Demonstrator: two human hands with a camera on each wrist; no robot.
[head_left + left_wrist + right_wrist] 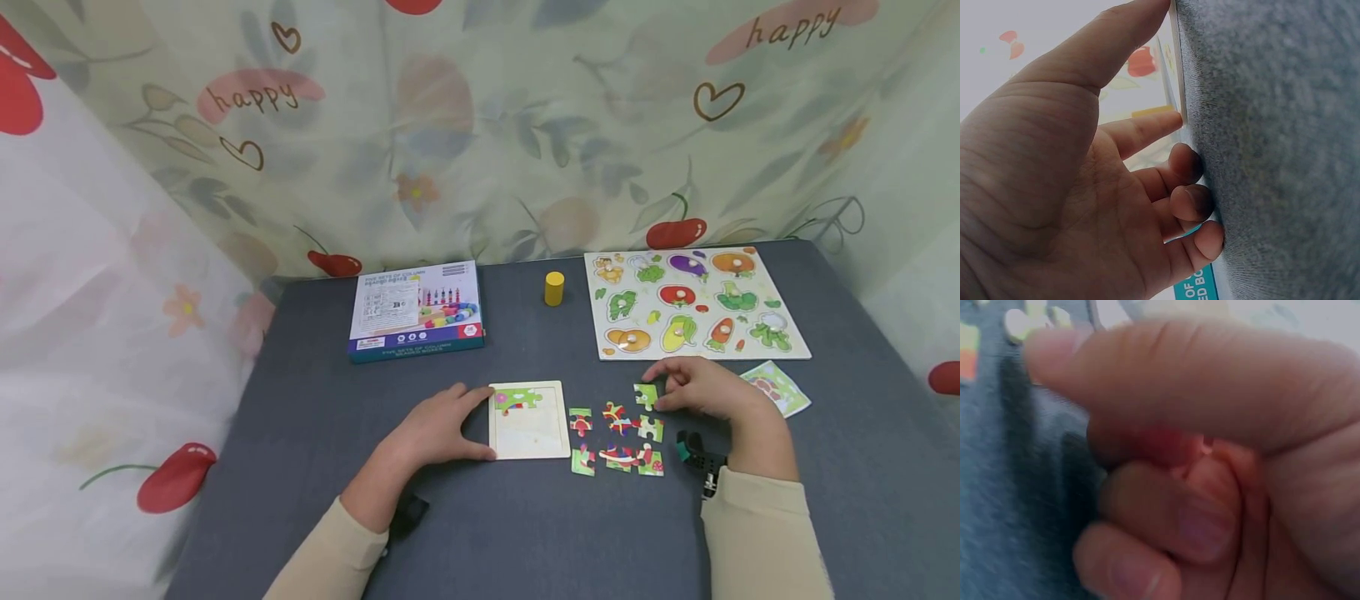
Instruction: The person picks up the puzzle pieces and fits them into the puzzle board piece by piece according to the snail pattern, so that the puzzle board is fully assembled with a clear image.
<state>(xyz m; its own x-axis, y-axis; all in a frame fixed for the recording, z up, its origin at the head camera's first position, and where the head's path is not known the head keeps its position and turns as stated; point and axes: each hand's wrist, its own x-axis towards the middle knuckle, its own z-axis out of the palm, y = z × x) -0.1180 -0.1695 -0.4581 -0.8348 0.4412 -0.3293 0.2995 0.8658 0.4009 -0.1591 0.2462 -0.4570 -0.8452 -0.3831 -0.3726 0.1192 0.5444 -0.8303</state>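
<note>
My left hand (438, 425) lies at the left side of a wooden puzzle tray (529, 437), index fingertip at the upper left corner and thumb at the lower left. In the left wrist view, the thumb (1116, 44) is straight and the other fingers bend loosely. Joined green pieces (517, 398) lie in the tray's top left. My right hand (705, 387) pinches a green jigsaw piece (646, 397) between thumb and index finger; the right wrist view shows the thumb (1197, 381) blurred, hiding the index finger. Several loose pieces (649, 428) lie between tray and hand.
A boxed bead set (417, 312) stands at the back left. A yellow cylinder (554, 289) is right of it. A vegetable peg board (652, 317) lies at the back right, with a printed card (791, 385) partly behind the right wrist. Patterned curtains (480, 133) border the table.
</note>
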